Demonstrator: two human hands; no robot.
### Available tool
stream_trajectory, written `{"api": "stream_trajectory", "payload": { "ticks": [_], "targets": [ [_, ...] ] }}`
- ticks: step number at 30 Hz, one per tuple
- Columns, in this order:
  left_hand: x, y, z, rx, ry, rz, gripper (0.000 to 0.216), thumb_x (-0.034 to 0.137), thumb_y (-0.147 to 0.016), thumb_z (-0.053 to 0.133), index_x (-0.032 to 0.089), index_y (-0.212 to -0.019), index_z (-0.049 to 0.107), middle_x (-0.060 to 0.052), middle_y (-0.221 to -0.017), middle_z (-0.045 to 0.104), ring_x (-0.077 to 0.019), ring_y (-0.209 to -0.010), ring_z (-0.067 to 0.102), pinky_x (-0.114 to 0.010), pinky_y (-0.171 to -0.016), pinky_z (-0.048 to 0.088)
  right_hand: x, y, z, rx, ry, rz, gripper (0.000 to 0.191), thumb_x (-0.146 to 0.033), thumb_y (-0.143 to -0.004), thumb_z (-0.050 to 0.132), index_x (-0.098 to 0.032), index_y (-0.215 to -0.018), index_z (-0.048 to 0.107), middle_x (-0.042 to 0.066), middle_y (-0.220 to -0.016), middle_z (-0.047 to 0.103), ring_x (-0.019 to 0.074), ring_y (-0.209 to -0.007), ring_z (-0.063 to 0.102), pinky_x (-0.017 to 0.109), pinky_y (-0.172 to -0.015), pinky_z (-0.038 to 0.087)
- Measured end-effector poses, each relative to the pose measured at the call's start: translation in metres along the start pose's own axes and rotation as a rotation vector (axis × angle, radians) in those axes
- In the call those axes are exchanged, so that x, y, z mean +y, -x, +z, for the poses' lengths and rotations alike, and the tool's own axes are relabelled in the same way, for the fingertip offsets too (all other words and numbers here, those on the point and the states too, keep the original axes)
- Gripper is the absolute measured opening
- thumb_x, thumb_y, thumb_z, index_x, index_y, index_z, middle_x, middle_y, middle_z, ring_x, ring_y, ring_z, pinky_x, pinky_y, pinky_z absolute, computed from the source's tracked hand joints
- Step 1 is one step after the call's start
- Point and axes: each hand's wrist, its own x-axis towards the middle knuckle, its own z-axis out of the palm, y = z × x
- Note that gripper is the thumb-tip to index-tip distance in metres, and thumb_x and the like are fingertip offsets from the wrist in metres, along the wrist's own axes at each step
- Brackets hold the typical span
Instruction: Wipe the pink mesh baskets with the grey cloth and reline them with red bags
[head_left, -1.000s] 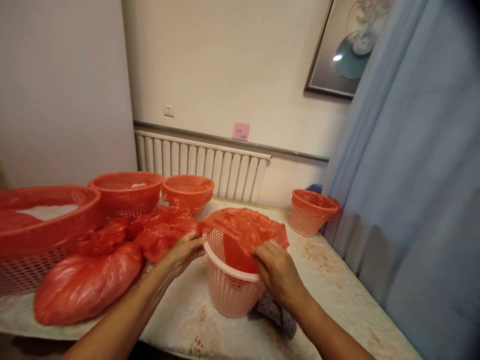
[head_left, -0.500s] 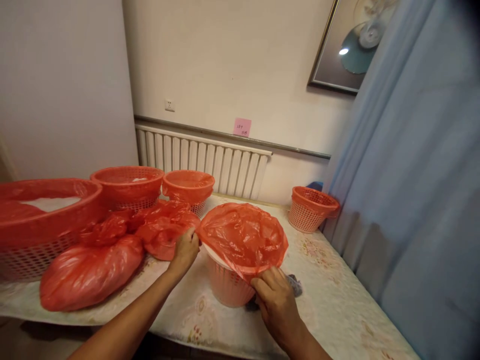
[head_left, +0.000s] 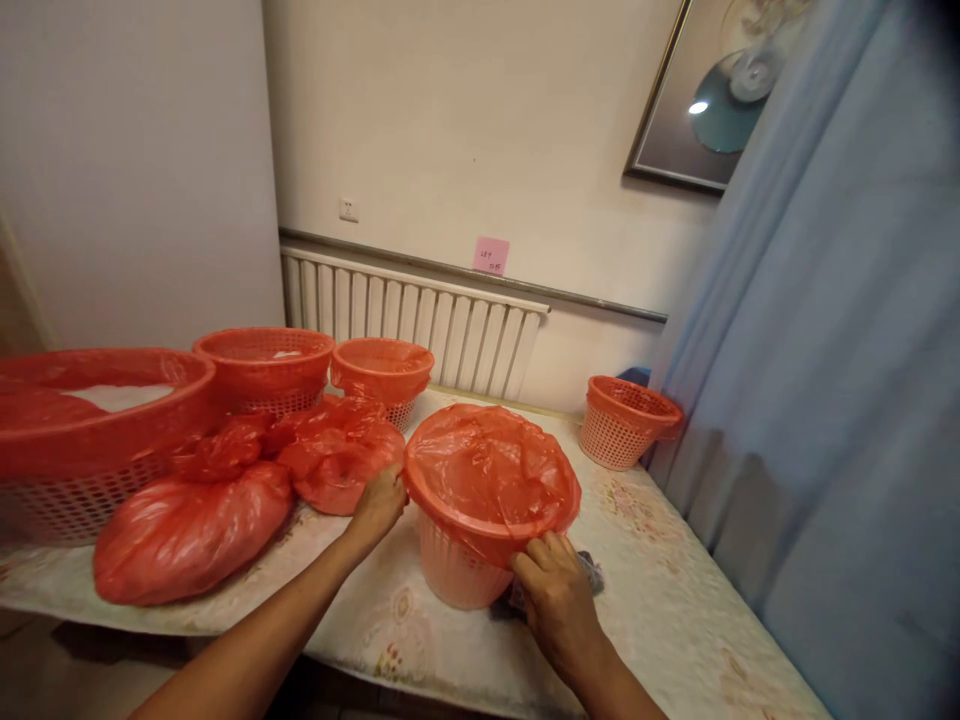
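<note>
A thin red plastic bag (head_left: 491,470) covers the mouth of a pale basket (head_left: 457,570) on the table, its edge folded down over the rim. At the basket's left rim, my left hand (head_left: 380,502) pinches the bag's edge. My right hand (head_left: 555,580) grips the bag's edge at the front right, below the rim. A dark grey object (head_left: 591,572) lies partly hidden behind my right hand and the basket; its kind cannot be made out.
Left of my hands lie filled red bags (head_left: 195,535). Red-lined baskets (head_left: 382,372) stand behind them, and a large one (head_left: 75,500) at far left. Another lined basket (head_left: 619,440) stands near the blue curtain (head_left: 810,380). A radiator (head_left: 412,310) runs along the wall.
The bag's front edge has come down over the basket's rim, which was partly bare before. Both hands keep their hold. The view has shifted slightly.
</note>
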Motion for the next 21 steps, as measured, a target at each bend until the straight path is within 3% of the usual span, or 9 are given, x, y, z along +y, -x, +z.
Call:
{"api": "stream_trajectory", "payload": {
  "ticks": [5, 8, 11, 14, 16, 17, 19, 21],
  "targets": [
    [-0.006, -0.002, 0.008, -0.077, -0.039, -0.029, 0.019, 0.032, -0.079, 0.048, 0.019, -0.068, 0.057, 0.003, -0.052, 0.052, -0.0137, -0.047, 0.048, -0.023, -0.046, 0.032, 0.016, 0.005, 0.026, -0.061, 0.058, 0.085, 0.018, -0.004, -0.081, 0.056, -0.019, -0.07, 0.059, 0.003, -0.076, 0.061, 0.0194, -0.078, 0.048, 0.033, -0.074, 0.034],
    [-0.011, -0.001, 0.013, -0.075, -0.048, -0.067, 0.011, 0.025, -0.075, 0.05, 0.019, -0.07, 0.057, 0.002, -0.054, 0.053, -0.0135, -0.044, 0.048, -0.023, -0.044, 0.034, 0.017, 0.006, 0.021, -0.061, -0.03, 0.146, 0.019, -0.003, -0.079, 0.055, -0.019, -0.07, 0.06, 0.004, -0.08, 0.062, 0.0198, -0.079, 0.051, 0.032, -0.073, 0.038],
    [-0.013, 0.006, 0.008, 0.017, -0.069, -0.097, 0.013, 0.016, -0.07, 0.051, 0.019, -0.081, 0.057, 0.0, -0.06, 0.057, -0.0164, -0.047, 0.053, -0.026, -0.047, 0.039, 0.014, 0.014, 0.005, 0.009, -0.2, 0.151, 0.02, -0.007, -0.084, 0.05, -0.022, -0.088, 0.063, 0.006, -0.092, 0.064, 0.0215, -0.087, 0.055, 0.035, -0.077, 0.043],
    [-0.005, 0.027, -0.002, 0.182, -0.093, -0.053, 0.03, 0.014, -0.073, 0.048, 0.019, -0.102, 0.053, -0.006, -0.086, 0.063, -0.0218, -0.07, 0.062, -0.032, -0.064, 0.048, 0.016, 0.037, 0.002, 0.159, -0.313, 0.255, 0.023, -0.013, -0.09, 0.044, -0.025, -0.101, 0.062, 0.007, -0.095, 0.064, 0.022, -0.09, 0.058, 0.037, -0.08, 0.046],
    [0.009, 0.048, -0.004, 0.271, -0.115, 0.033, 0.03, 0.02, -0.08, 0.047, 0.022, -0.11, 0.05, -0.009, -0.103, 0.062, -0.0248, -0.087, 0.062, -0.038, -0.081, 0.048, 0.019, 0.057, 0.013, 0.22, -0.366, 0.396, 0.02, -0.018, -0.091, 0.044, -0.024, -0.095, 0.063, 0.006, -0.09, 0.065, 0.0212, -0.084, 0.06, 0.034, -0.076, 0.048],
    [0.018, 0.06, -0.003, 0.329, -0.145, 0.165, 0.027, 0.024, -0.082, 0.047, 0.022, -0.109, 0.052, -0.01, -0.107, 0.061, -0.0264, -0.092, 0.061, -0.039, -0.084, 0.047, 0.021, 0.067, 0.021, 0.211, -0.4, 0.466, 0.019, -0.02, -0.091, 0.045, -0.024, -0.091, 0.063, 0.006, -0.086, 0.065, 0.0208, -0.081, 0.061, 0.033, -0.073, 0.048],
    [0.036, 0.081, 0.006, 0.314, -0.195, 0.404, 0.025, 0.027, -0.086, 0.047, 0.023, -0.11, 0.055, -0.01, -0.111, 0.062, -0.0272, -0.102, 0.06, -0.039, -0.091, 0.047, 0.023, 0.085, 0.039, 0.13, -0.476, 0.569, 0.017, -0.023, -0.089, 0.047, -0.024, -0.083, 0.064, 0.004, -0.08, 0.066, 0.0203, -0.074, 0.062, 0.031, -0.067, 0.049],
    [0.05, 0.098, 0.021, 0.198, -0.252, 0.605, 0.029, 0.025, -0.088, 0.048, 0.025, -0.117, 0.055, -0.009, -0.116, 0.064, -0.026, -0.108, 0.06, -0.038, -0.096, 0.047, 0.021, 0.098, 0.054, 0.038, -0.541, 0.626, 0.018, -0.024, -0.086, 0.049, -0.024, -0.079, 0.064, 0.003, -0.075, 0.066, 0.0201, -0.069, 0.062, 0.029, -0.063, 0.048]
  ]
}}
